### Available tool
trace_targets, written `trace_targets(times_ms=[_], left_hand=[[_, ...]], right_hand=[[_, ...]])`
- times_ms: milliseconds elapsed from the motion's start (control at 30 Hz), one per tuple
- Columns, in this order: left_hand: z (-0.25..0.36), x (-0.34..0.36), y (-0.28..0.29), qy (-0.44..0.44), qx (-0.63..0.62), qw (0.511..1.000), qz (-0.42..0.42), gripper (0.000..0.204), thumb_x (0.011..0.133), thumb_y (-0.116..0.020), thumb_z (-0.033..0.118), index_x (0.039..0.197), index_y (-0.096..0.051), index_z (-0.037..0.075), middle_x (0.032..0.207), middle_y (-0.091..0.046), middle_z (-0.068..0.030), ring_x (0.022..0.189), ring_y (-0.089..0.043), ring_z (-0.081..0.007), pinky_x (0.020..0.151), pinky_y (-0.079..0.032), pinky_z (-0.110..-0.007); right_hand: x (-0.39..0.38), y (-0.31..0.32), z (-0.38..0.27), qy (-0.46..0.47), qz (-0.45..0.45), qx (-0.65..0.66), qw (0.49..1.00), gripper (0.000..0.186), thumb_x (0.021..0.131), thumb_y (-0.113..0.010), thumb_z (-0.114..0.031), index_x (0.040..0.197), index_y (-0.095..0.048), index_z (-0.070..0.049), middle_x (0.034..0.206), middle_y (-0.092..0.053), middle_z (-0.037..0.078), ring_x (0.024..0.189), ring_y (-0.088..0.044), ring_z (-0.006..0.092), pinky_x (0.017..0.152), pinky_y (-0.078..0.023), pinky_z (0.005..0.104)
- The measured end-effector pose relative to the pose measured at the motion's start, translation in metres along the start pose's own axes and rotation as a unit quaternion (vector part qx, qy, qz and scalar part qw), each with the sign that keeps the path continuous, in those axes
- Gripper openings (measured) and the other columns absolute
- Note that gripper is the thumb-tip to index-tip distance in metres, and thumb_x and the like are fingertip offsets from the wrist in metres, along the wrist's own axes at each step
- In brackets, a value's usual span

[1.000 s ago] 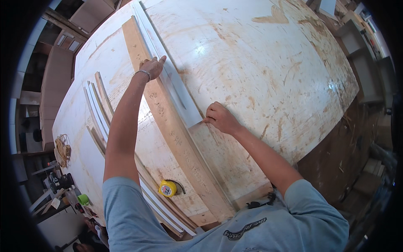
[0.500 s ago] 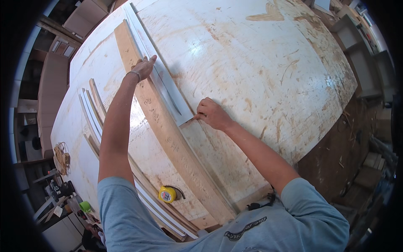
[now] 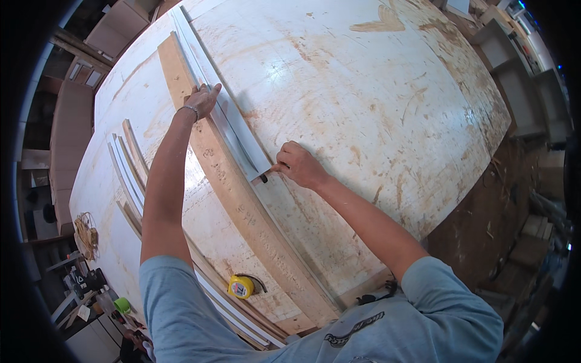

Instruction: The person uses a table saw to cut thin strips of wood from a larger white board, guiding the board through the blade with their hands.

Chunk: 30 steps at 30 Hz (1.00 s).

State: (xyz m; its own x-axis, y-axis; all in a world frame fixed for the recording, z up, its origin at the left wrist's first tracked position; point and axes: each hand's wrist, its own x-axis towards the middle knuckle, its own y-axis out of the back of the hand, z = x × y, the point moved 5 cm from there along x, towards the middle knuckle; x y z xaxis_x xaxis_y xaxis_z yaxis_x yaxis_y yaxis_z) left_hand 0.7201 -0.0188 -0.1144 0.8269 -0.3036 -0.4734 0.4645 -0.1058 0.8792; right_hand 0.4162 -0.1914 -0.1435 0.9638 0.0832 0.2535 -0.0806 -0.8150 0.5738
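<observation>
A long white strip of board (image 3: pixel 229 124) lies against the edge of a long wooden plank (image 3: pixel 233 193) on the table. My left hand (image 3: pixel 201 103) rests across both of them, thumb stretched out and fingers spread over the plank's edge. At the strip's near end, my right hand (image 3: pixel 298 165) has its fingers curled, with the thumb and a fingertip at the corner. A thin dark line runs along the strip's face. Just past its near end shows a small black piece (image 3: pixel 263 178), whose kind I cannot make out.
A yellow tape measure (image 3: pixel 241 286) lies left of the plank. Several narrow strips (image 3: pixel 134 166) lie farther left, beside a coil of twine (image 3: pixel 86 235) at the edge. The stained white table (image 3: pixel 363 109) stretches right, with shelving (image 3: pixel 520 78) beyond.
The small black piece now shows past the strip's near end, where none showed before. Both hands keep nearly the same places; the whole view has shifted slightly.
</observation>
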Motion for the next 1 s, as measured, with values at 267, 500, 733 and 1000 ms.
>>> trace_targets(times_ms=[267,500,733,1000], left_hand=[[-0.007,0.013,0.0,0.014,0.003,1.0,0.023,0.088,0.103,-0.019,0.066,0.161,-0.019,0.0,0.168,-0.021,-0.0203,0.158,-0.01,-0.0347,0.127,-0.012,-0.048],[-0.037,0.05,-0.021,-0.025,0.066,0.996,0.046,0.08,0.104,-0.035,0.055,0.157,-0.026,-0.004,0.163,-0.029,-0.0247,0.157,-0.017,-0.0336,0.125,-0.021,-0.05],[0.037,0.005,0.005,-0.022,0.153,0.986,0.061,0.085,0.094,-0.058,0.046,0.152,-0.031,-0.009,0.156,-0.04,-0.0285,0.153,-0.028,-0.0358,0.123,-0.027,-0.049],[0.017,-0.009,0.008,-0.013,0.127,0.989,0.074,0.088,0.091,-0.062,0.046,0.151,-0.031,-0.012,0.155,-0.043,-0.0266,0.154,-0.027,-0.034,0.123,-0.026,-0.049]], right_hand=[[0.001,0.0,-0.005,0.019,0.014,-0.039,0.999,0.024,0.087,-0.074,-0.022,0.083,-0.06,-0.004,0.092,-0.055,0.01,0.094,-0.057,0.0288,0.085,-0.051,0.039],[0.024,0.011,0.017,-0.014,0.098,-0.132,0.986,0.017,0.095,-0.064,-0.016,0.094,-0.059,-0.001,0.094,-0.057,0.015,0.095,-0.059,0.0322,0.085,-0.052,0.0423],[0.089,0.072,0.059,-0.064,0.045,-0.089,0.993,0.034,0.1,-0.06,-0.027,0.123,-0.057,-0.002,0.116,-0.062,0.022,0.112,-0.06,0.0378,0.096,-0.051,0.0478],[0.156,0.025,0.033,-0.159,-0.136,-0.171,0.963,0.071,0.089,-0.071,-0.055,0.13,-0.051,0.0,0.123,-0.062,0.024,0.122,-0.059,0.0374,0.1,-0.053,0.0466]])
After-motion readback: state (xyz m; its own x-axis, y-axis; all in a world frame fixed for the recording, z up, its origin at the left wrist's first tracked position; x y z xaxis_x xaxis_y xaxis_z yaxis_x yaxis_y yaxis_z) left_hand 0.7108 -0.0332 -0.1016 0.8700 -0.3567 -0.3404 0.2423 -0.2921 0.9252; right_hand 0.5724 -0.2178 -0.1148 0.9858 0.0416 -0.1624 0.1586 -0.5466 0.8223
